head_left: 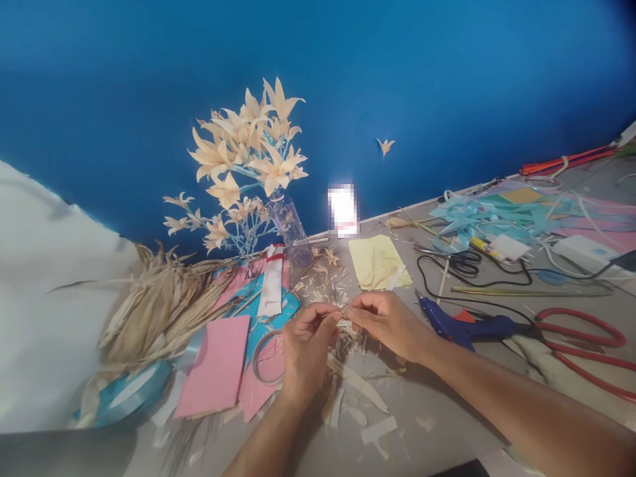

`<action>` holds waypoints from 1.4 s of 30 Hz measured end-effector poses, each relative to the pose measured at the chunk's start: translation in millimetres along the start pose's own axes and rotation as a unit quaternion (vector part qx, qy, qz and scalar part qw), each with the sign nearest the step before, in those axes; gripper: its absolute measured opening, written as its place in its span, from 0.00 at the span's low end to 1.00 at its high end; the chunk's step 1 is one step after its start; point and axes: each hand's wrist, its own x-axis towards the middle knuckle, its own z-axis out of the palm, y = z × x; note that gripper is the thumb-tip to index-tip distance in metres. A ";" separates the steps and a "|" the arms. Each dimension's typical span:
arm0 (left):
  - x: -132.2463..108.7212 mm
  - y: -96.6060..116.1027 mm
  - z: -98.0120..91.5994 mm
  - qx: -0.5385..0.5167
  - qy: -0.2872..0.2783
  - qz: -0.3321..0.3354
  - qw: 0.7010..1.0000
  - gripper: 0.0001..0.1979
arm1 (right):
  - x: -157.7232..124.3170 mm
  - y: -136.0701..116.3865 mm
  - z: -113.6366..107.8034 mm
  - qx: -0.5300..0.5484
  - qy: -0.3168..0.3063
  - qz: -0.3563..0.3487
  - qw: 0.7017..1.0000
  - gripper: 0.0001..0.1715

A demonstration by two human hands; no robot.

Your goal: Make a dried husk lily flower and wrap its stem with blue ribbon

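Note:
My left hand [311,341] and my right hand [390,324] meet at the middle of the table, thumbs and fingertips pinched together. Between them is a small pale piece of dried husk [344,314], mostly covered by the fingers. Beneath and around the hands lie husk scraps [360,384] and cut strips. Just past them rests a yellow cloth-like sheet [377,262]. To the right of my right hand is a blue glue gun [462,324]. A roll of tape [268,358] lies just left of my left hand.
Husk flowers [248,146] stand in a clear bottle [293,232] by the blue wall. Dried husks [149,305], pink sheets [216,364] and a blue ribbon roll [132,394] are at left. Red-handled scissors [581,328], a black cord [462,265] and blue ribbons [472,212] lie right.

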 end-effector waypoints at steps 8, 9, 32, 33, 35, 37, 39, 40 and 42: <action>6.1 2.4 -0.7 -0.092 -0.027 -0.073 0.993 0.08 | 3.5 5.1 0.9 0.163 -0.037 0.067 0.984 0.23; 5.9 1.6 -0.8 -0.091 -0.027 -0.074 0.993 0.08 | 3.8 5.5 0.7 0.169 -0.040 0.070 0.982 0.25; 3.1 1.7 -3.1 -0.072 -0.047 -0.043 0.995 0.09 | 6.4 7.8 -7.1 0.137 -0.087 0.068 0.984 0.27; 2.9 1.8 -2.9 -0.071 -0.047 -0.044 0.995 0.09 | 6.6 8.1 -6.5 0.148 -0.089 0.075 0.982 0.24; 2.6 2.2 -2.6 -0.068 -0.050 -0.042 0.996 0.09 | 7.1 8.3 -5.1 0.163 -0.086 0.084 0.979 0.17; 2.2 2.7 -2.6 -0.066 -0.050 -0.039 0.996 0.08 | 7.3 7.5 -4.1 0.161 -0.081 0.088 0.980 0.11; 1.9 3.1 -2.7 -0.067 -0.045 -0.039 0.996 0.08 | 7.2 6.1 -3.9 0.154 -0.076 0.093 0.981 0.08; 1.9 3.2 -2.8 -0.066 -0.042 -0.039 0.996 0.08 | 7.1 5.3 -3.9 0.152 -0.074 0.096 0.981 0.06; 1.9 3.1 -3.1 -0.064 -0.041 -0.040 0.996 0.08 | 6.8 3.7 -4.2 0.150 -0.074 0.099 0.981 0.05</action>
